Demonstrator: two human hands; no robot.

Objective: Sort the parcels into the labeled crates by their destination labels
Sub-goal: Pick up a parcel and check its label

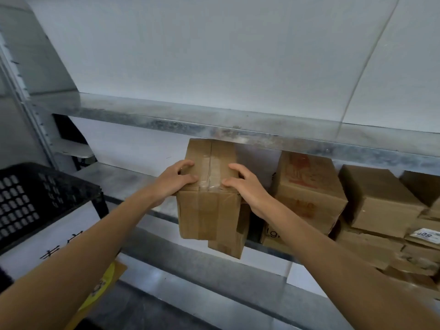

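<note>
gripping one parcel (209,194) with two hands.

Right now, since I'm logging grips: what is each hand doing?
Left hand: holding the taped cardboard box by its top edge.
Right hand: holding the same box.

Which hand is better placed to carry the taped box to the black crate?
Probably the left hand: it grips the taped box on the side facing the black crate. The right hand grips the far side.
</note>
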